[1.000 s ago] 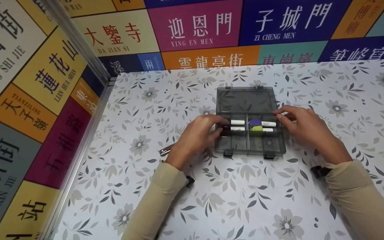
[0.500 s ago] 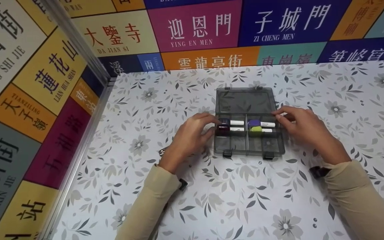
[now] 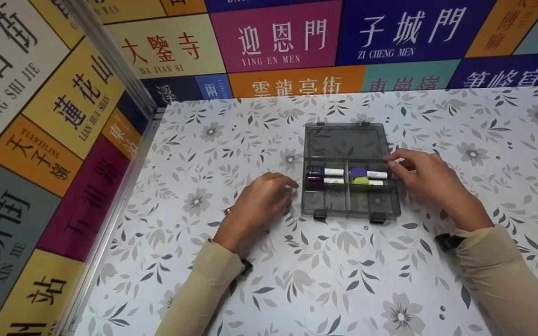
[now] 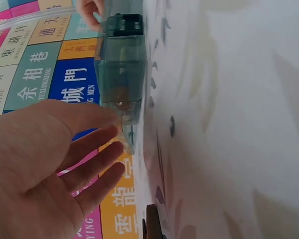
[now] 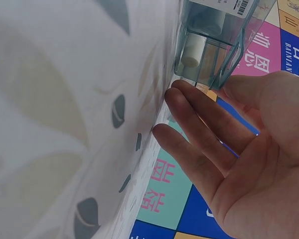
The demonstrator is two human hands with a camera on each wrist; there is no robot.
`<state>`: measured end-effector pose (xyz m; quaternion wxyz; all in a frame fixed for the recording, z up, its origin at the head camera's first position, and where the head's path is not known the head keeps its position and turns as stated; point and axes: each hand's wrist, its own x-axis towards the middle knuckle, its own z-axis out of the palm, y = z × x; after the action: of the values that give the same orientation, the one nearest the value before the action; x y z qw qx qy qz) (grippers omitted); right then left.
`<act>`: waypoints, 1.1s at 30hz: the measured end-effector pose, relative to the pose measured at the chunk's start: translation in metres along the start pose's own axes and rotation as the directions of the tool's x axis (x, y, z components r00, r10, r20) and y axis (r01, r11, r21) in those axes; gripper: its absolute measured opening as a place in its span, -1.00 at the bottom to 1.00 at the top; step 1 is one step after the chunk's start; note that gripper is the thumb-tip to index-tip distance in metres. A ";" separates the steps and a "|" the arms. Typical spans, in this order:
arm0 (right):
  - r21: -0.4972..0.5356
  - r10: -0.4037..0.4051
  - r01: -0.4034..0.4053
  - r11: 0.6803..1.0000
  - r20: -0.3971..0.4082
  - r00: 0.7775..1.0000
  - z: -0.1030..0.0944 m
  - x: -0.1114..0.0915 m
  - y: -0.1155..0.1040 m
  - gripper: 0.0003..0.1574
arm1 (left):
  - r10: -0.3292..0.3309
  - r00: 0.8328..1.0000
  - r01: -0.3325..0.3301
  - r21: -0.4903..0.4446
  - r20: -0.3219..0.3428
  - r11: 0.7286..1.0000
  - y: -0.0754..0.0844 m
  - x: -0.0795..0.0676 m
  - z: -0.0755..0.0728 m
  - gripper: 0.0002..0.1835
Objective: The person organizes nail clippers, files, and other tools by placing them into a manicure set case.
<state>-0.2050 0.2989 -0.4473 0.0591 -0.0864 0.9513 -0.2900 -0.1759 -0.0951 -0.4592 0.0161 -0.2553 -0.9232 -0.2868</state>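
Note:
A smoky see-through divided storage box lies on the table with its lid folded back. Its upper left compartment holds a dark blue nail polish bottle and a dark red one, both white-capped. To their right lie a purple bottle and a yellow-green one. My left hand hovers beside the box's left wall, holding nothing, its fingers loosely bent. My right hand pinches the box's right rim near the hinge between thumb and index finger; the other fingers stretch out below the rim.
A small dark, shiny object lies mostly hidden behind the left wrist. The front compartments show no bottles. Sign-printed walls stand behind and left of the flower-patterned table. Two black latches jut from the box's front.
My left hand has drawn away from the dark red bottle, back to the left and slightly toward me, uncovering the two left bottles. My right hand stays at the box rim.

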 end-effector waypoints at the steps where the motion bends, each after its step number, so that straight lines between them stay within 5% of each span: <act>1: 0.003 0.001 -0.001 1.000 0.002 1.000 0.000 0.000 0.000 -0.50 | -0.004 1.000 0.004 -0.007 0.006 1.000 -0.001 -0.001 0.000 -0.76; 10: 0.007 -0.014 0.014 1.000 -0.004 1.000 0.001 0.001 -0.001 -0.50 | -0.016 0.997 0.012 0.048 0.069 0.999 -0.006 -0.002 -0.002 -0.78; 17: -0.005 -0.006 0.006 1.000 -0.006 1.000 0.001 0.000 -0.001 -0.51 | 0.039 0.992 -0.052 0.113 0.118 0.992 -0.011 -0.003 -0.003 -0.83; 33: -0.024 0.029 -0.029 0.999 0.004 1.000 0.001 -0.001 -0.002 -0.46 | 0.116 0.984 -0.133 0.132 0.133 0.982 -0.018 -0.002 -0.007 -0.87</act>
<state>-0.2039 0.2965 -0.4469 0.0643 -0.0741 0.9556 -0.2777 -0.1832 -0.1124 -0.4633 -0.0059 -0.3282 -0.9225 -0.2032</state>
